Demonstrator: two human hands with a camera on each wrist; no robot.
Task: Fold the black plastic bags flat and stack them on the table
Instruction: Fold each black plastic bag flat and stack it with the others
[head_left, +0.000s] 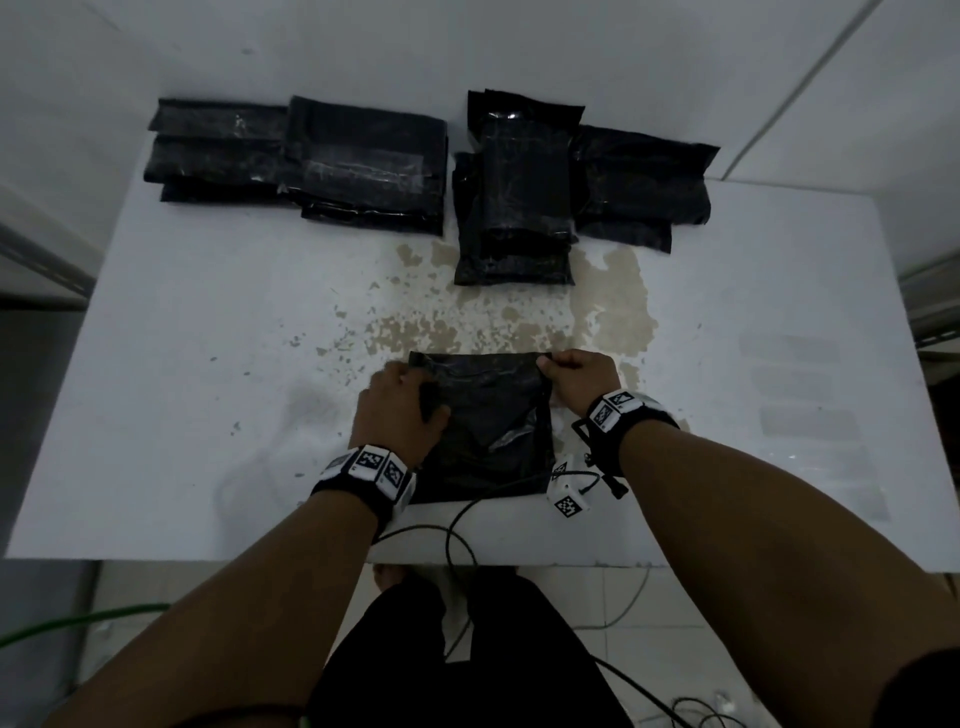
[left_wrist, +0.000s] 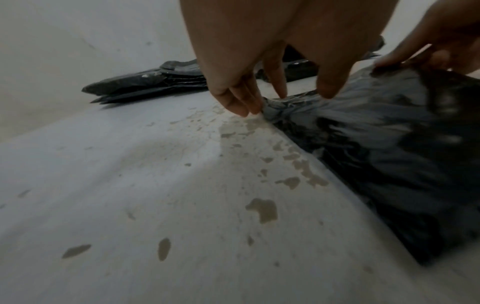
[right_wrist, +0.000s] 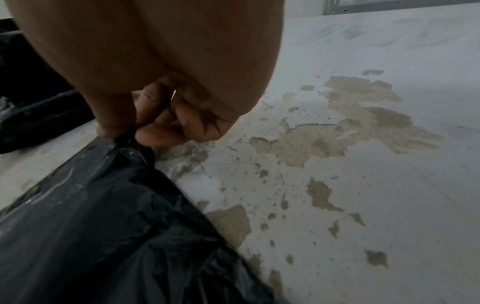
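Note:
A crumpled black plastic bag (head_left: 488, 441) lies flat near the table's front edge. My left hand (head_left: 410, 384) holds its far left corner, and the left wrist view shows the plastic (left_wrist: 363, 144) bunched between the left hand's (left_wrist: 285, 100) fingers and thumb. My right hand (head_left: 550, 366) pinches the far right corner. In the right wrist view the right hand's (right_wrist: 127, 133) thumb and forefinger nip the bag (right_wrist: 103, 226) at its edge. Two piles of folded black bags sit at the back, one on the left (head_left: 296, 161) and one on the right (head_left: 561, 187).
The white table (head_left: 208, 364) has brown patches of peeled paint (head_left: 519, 322) between the bag and the piles. A black cable (head_left: 457, 530) and a small marker cube (head_left: 569, 499) lie at the front edge. Metal shelving (head_left: 935, 306) flanks the table.

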